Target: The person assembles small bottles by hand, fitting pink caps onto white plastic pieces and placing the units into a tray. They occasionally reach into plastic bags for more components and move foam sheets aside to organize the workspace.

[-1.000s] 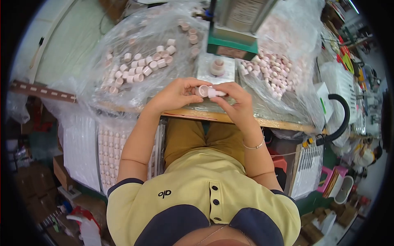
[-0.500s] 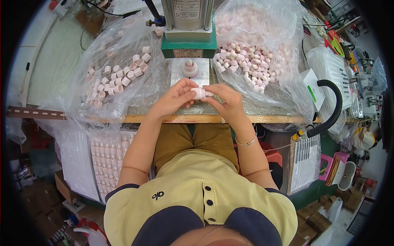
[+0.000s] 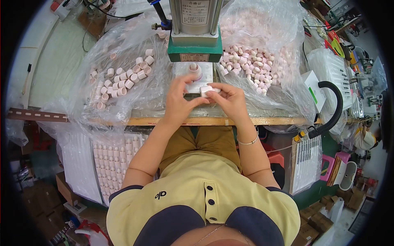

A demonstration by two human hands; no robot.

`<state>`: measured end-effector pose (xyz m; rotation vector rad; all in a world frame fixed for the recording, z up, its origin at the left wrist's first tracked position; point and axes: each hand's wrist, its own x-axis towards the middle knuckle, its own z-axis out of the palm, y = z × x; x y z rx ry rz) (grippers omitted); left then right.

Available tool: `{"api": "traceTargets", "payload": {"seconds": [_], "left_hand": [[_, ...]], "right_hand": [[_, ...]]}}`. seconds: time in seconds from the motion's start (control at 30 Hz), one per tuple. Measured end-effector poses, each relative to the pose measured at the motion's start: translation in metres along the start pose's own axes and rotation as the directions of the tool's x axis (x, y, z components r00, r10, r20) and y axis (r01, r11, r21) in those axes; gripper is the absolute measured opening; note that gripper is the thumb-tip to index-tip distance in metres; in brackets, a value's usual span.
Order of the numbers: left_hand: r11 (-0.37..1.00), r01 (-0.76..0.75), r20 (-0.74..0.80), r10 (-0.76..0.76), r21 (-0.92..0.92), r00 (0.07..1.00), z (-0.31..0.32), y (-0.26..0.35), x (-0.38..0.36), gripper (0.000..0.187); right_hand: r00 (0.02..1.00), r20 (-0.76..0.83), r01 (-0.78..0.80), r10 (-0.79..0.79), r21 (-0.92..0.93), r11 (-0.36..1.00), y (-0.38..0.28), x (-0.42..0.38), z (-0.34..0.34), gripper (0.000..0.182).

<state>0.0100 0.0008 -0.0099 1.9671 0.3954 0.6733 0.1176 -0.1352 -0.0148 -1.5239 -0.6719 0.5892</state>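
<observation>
Above the table edge, my right hand (image 3: 230, 100) pinches a small pale pink cap (image 3: 206, 89) between thumb and fingers. My left hand (image 3: 179, 102) is spread beside it, thumb tip close under the cap and forefinger raised near the fixture. That pale pink fixture (image 3: 194, 73) stands upright on the metal base plate (image 3: 207, 69), with a rounded peg on top. Over it is the green head of a press (image 3: 195, 54), with a metal cylinder (image 3: 193, 16) rising from it.
Hollow pink caps (image 3: 133, 76) lie on plastic sheeting at left. A large heap of pink pieces with white plugs (image 3: 256, 67) covers the right side. Below left, a tray (image 3: 111, 162) holds rows of pieces. A black flexible hose (image 3: 337, 102) curves at the right.
My left hand has let go of the cap, its fingers spreading upward toward the fixture. My right hand keeps hold of the cap. The whole view has shifted slightly.
</observation>
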Motion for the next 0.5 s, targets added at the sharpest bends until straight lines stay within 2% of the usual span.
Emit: {"api": "traceTargets", "payload": {"seconds": [0.03,0.07,0.1,0.13,0.17,0.2,0.23,0.27,0.33,0.37,0.4,0.43,0.47,0.5], "left_hand": [[0.976,-0.135,-0.118,0.156,0.173,0.981,0.0,-0.001,0.009,0.032],[0.906,-0.208,-0.232,0.306,0.369,0.923,0.001,-0.003,0.019,0.03],[0.869,-0.233,-0.216,0.352,0.437,0.911,0.004,-0.02,0.033,0.03],[0.828,-0.255,-0.198,0.396,0.5,0.897,0.007,-0.035,0.042,0.029],[0.828,-0.258,-0.202,0.4,0.498,0.894,0.011,-0.045,0.046,0.029],[0.991,-0.081,-0.259,0.107,0.11,0.96,0.015,-0.053,0.052,0.025],[0.948,0.13,-0.187,-0.189,-0.29,0.964,0.018,-0.06,0.056,0.021],[0.949,0.123,-0.187,-0.183,-0.291,0.965,0.016,-0.064,0.058,0.021],[0.682,0.066,-0.277,-0.381,-0.729,0.882,0.007,-0.074,0.059,0.018],[0.684,0.066,-0.279,-0.381,-0.726,0.881,-0.004,-0.073,0.057,0.018],[0.468,0.097,-0.172,-0.5,-0.878,0.849,-0.019,-0.069,0.054,0.017],[0.216,0.112,-0.037,-0.585,-0.97,0.81,-0.033,-0.071,0.052,0.018],[0.228,0.123,-0.026,-0.558,-0.966,0.829,-0.048,-0.091,0.049,0.023],[0.229,0.118,-0.031,-0.559,-0.966,0.829,-0.049,-0.091,0.049,0.023]], "right_hand": [[1.0,-0.003,0.007,-0.007,-0.003,1.0,-0.001,0.008,-0.001,0.02],[0.989,-0.076,0.113,-0.124,-0.13,0.985,-0.001,0.018,-0.001,0.022],[0.962,-0.132,0.2,-0.24,-0.261,0.944,0.0,0.025,-0.001,0.023],[0.962,-0.133,0.199,-0.24,-0.263,0.944,0.001,0.033,0.002,0.023],[0.95,-0.116,0.231,-0.291,-0.369,0.9,0.0,0.043,0.007,0.023],[0.934,-0.094,0.263,-0.344,-0.472,0.842,-0.003,0.052,0.012,0.024],[0.952,-0.054,0.232,-0.302,-0.521,0.822,-0.006,0.058,0.017,0.022],[0.95,-0.055,0.235,-0.308,-0.522,0.82,-0.007,0.063,0.023,0.022],[0.92,0.0,0.31,-0.393,-0.615,0.725,-0.003,0.073,0.035,0.023],[0.95,0.029,0.258,-0.31,-0.631,0.731,0.0,0.076,0.039,0.027],[0.95,0.029,0.258,-0.309,-0.63,0.733,0.003,0.078,0.042,0.027],[0.942,0.045,0.272,-0.333,-0.682,0.679,0.005,0.08,0.043,0.028],[0.932,0.064,0.287,-0.357,-0.731,0.619,0.006,0.082,0.044,0.028],[0.931,0.069,0.292,-0.358,-0.73,0.618,0.005,0.083,0.044,0.028]]}}
